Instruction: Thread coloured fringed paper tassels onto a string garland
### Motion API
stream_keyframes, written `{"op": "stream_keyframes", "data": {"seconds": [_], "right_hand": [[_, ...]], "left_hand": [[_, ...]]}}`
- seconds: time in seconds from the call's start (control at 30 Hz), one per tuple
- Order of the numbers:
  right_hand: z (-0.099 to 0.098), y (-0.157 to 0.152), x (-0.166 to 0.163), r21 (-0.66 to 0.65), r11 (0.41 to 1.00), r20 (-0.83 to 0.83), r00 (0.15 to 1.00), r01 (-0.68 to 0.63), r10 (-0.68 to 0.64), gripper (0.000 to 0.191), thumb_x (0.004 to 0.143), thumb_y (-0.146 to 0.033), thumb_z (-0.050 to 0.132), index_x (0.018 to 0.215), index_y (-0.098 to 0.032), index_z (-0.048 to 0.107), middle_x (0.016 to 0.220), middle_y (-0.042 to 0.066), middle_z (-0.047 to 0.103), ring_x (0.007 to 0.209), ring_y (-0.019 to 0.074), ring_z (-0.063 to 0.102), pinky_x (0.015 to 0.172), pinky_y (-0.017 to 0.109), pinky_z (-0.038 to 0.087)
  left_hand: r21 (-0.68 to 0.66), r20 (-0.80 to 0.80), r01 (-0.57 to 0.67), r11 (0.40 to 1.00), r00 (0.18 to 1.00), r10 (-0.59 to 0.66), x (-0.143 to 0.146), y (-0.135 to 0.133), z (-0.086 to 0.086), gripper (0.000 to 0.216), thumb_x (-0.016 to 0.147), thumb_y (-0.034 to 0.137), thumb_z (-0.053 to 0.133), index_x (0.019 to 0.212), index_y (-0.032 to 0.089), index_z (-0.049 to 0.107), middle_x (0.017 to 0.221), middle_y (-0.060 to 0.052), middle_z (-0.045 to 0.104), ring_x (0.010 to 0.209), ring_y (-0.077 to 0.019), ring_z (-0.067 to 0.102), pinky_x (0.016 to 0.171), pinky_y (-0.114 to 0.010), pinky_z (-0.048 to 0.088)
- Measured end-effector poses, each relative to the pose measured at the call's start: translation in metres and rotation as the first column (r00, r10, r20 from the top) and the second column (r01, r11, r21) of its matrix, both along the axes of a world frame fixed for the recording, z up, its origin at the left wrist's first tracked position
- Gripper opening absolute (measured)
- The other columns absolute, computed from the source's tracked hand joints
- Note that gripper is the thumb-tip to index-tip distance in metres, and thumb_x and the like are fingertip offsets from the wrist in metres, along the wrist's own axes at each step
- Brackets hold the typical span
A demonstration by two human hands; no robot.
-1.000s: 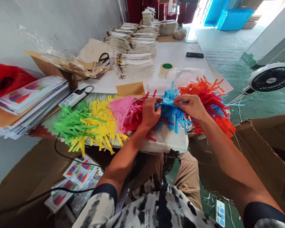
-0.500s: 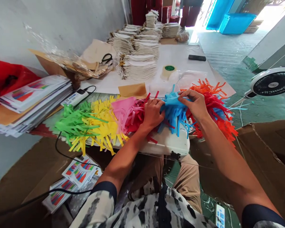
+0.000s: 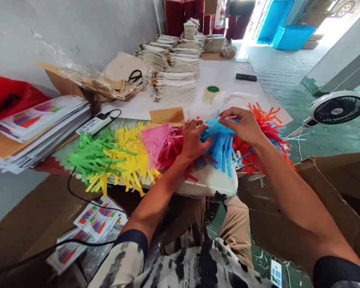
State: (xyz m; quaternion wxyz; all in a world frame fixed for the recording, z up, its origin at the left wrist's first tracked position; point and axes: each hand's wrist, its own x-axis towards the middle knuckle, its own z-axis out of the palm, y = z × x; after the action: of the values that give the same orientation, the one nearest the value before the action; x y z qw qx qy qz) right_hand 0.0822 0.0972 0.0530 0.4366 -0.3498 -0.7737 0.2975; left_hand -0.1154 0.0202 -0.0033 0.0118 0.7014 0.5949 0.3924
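Note:
Strips of blue fringed tissue paper (image 3: 223,146) lie near the table's front corner, between my two hands. My right hand (image 3: 238,122) pinches the top edge of the blue fringe between thumb and fingers. On the fringe's left side rests my left hand (image 3: 195,138), its fingers bent; what they grip, if anything, is hidden. Left of it are pink fringe (image 3: 157,138), yellow fringe (image 3: 130,156) and green fringe (image 3: 93,154). A dark pink fringe (image 3: 172,150) is partly under my left hand. Red-orange fringe (image 3: 255,160) sits beneath my right wrist.
Stacks of white bundles (image 3: 178,86) stand farther back on the table, near a tape roll (image 3: 212,93) and a black phone-like object (image 3: 246,77). Scissors (image 3: 135,76) lie on brown paper. A fan (image 3: 337,110) stands at right; printed sheets (image 3: 42,128) are piled at left.
My right hand has shifted slightly left and lower, still pinching the blue fringe, whose strips now hang a little lower. The red-orange pile looks less spread at the front.

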Motion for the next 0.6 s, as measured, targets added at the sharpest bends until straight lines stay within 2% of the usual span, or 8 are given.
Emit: {"op": "stream_keyframes", "data": {"seconds": [0.1,0.17,0.27,0.33,0.43,0.6], "right_hand": [[-0.003,-0.003,0.002,-0.034,0.999,-0.015,1.000,-0.019,0.019,0.016,0.081,-0.037,0.078,0.087,-0.023,0.076,0.103,0.005,0.081,0.108,0.0271,0.074,0.102,0.048,0.052],[-0.003,-0.005,0.002,-0.040,0.999,-0.026,0.999,-0.026,0.025,0.016,0.081,-0.038,0.079,0.087,-0.023,0.076,0.104,0.004,0.081,0.109,0.0269,0.074,0.103,0.048,0.052],[0.003,-0.006,0.003,-0.020,0.999,-0.048,0.998,-0.030,0.029,0.015,0.082,-0.037,0.080,0.087,-0.024,0.075,0.106,0.004,0.081,0.107,0.0254,0.074,0.104,0.047,0.053],[0.009,-0.007,0.004,0.009,1.000,-0.067,0.997,-0.023,0.024,0.014,0.082,-0.036,0.080,0.087,-0.024,0.075,0.104,0.003,0.081,0.105,0.0240,0.075,0.103,0.046,0.054],[0.017,-0.008,0.007,0.031,0.999,-0.092,0.996,-0.013,0.016,0.014,0.082,-0.036,0.080,0.087,-0.024,0.075,0.103,0.003,0.080,0.103,0.0225,0.074,0.102,0.046,0.055],[0.022,-0.004,0.015,0.039,0.998,-0.178,0.983,0.041,-0.034,0.022,0.082,-0.043,0.083,0.089,-0.024,0.073,0.104,0.003,0.080,0.101,0.0220,0.073,0.098,0.045,0.056]], "left_hand": [[-0.105,0.026,0.079,0.991,0.997,-0.077,0.000,0.011,-0.008,0.028,0.087,0.035,0.080,0.113,0.026,0.078,0.134,-0.007,0.063,0.132,-0.0283,0.054,0.117,-0.043,0.041],[-0.157,-0.011,0.087,0.984,0.996,-0.089,0.002,0.017,-0.015,0.030,0.086,0.042,0.081,0.112,0.026,0.080,0.136,-0.007,0.062,0.135,-0.0311,0.052,0.122,-0.049,0.037],[-0.177,-0.117,0.030,0.984,0.992,-0.051,0.005,0.019,-0.020,0.037,0.086,0.051,0.081,0.112,0.025,0.081,0.142,-0.010,0.060,0.141,-0.0368,0.048,0.130,-0.064,0.019],[-0.172,-0.168,0.001,0.985,0.985,-0.030,0.007,0.018,-0.018,0.041,0.086,0.053,0.081,0.116,0.026,0.080,0.145,-0.011,0.059,0.144,-0.0381,0.046,0.132,-0.069,0.011],[-0.148,-0.201,-0.025,0.989,0.979,-0.006,0.006,0.014,-0.010,0.050,0.086,0.060,0.079,0.123,0.027,0.077,0.148,-0.011,0.058,0.146,-0.0380,0.043,0.132,-0.071,0.008],[-0.099,-0.243,-0.018,0.995,0.970,-0.006,-0.005,0.006,0.001,0.058,0.084,0.075,0.073,0.112,0.025,0.080,0.147,-0.012,0.058,0.147,-0.0390,0.041,0.131,-0.076,0.001]]}}
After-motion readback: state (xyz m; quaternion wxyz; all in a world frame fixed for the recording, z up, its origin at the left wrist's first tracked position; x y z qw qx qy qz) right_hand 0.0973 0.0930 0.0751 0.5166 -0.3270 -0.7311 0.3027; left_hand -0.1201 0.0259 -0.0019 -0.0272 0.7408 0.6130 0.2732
